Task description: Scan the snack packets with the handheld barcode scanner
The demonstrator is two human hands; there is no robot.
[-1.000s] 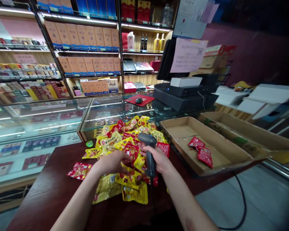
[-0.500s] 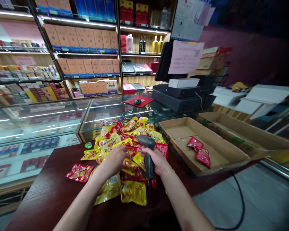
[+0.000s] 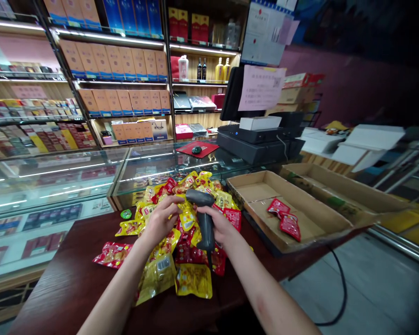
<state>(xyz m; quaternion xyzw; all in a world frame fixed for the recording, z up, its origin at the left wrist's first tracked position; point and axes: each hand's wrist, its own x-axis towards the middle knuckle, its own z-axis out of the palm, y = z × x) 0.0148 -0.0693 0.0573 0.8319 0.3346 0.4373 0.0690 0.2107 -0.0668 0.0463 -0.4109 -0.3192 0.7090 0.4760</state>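
Note:
My right hand point(image 3: 220, 226) is wrapped around the grip of a dark grey barcode scanner point(image 3: 205, 228), its head tilted to the left over a heap of snack packets. Close beside the scanner, my left hand point(image 3: 163, 219) has its fingers bent at the upper edge of a yellow snack packet point(image 3: 187, 217), whose barcode side faces up. Red and yellow packets lie piled under and around both hands. In front of them, a gold packet point(image 3: 157, 279) and another yellow packet point(image 3: 194, 280) rest flat on the dark wooden table point(image 3: 70, 279).
A shallow cardboard box point(image 3: 310, 223) on the right holds red packets point(image 3: 289, 225); a second box point(image 3: 338, 195) stands behind it. Beyond the heap is a glass counter point(image 3: 143, 160) with a mouse point(image 3: 196, 150) and a monitor point(image 3: 232, 95). A black cable point(image 3: 344, 288) hangs at the right.
The scanner has moved slightly left, its head now nearer my left hand. My left hand has risen a little, and a yellow packet's barcode side now shows by its fingers.

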